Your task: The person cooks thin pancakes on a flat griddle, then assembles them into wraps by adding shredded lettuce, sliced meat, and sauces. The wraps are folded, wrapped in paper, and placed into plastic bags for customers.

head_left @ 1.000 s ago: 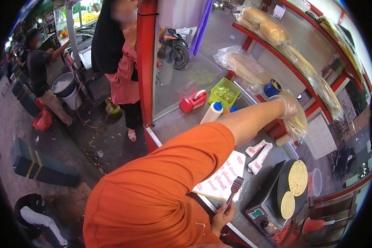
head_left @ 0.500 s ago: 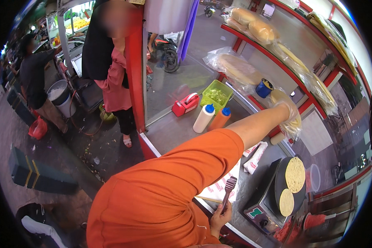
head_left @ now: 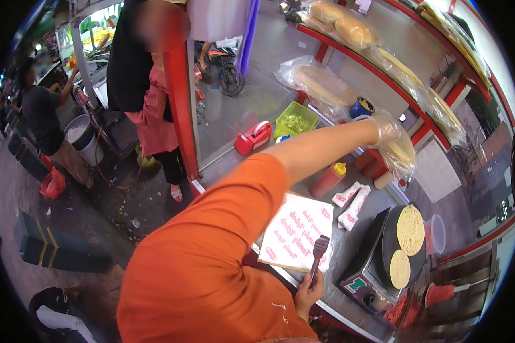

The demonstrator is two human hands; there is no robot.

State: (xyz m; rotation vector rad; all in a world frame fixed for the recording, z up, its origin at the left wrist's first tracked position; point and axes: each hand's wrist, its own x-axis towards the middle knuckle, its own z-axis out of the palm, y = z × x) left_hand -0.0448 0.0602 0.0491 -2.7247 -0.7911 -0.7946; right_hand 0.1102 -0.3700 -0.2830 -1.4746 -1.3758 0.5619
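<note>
My left arm, in an orange sleeve, stretches across the counter toward the shelf. My left hand [head_left: 385,130] is covered in clear plastic and is at a plastic bag of flat round breads [head_left: 399,155]. The fingers are hidden there, so their grip does not show. Low in the view, my right hand [head_left: 309,294] is closed around the handle of a brown slotted spatula [head_left: 320,247]. The spatula's head points up over a printed paper sheet [head_left: 296,226]. Two flatbreads [head_left: 410,230] lie on a round black griddle [head_left: 386,251] to the right.
Two paper-wrapped rolls [head_left: 355,208] lie beside a red squeeze bottle [head_left: 329,180]. Behind my arm are a green basket [head_left: 297,121] of shredded greens and a red tape dispenser [head_left: 253,138]. Bagged breads [head_left: 353,31] fill the shelf. A person [head_left: 154,97] stands beyond the red post [head_left: 180,103].
My left arm has shifted left and up in view, uncovering the paper sheet and red bottle and hiding most of the white and orange bottles. My right hand still holds the spatula.
</note>
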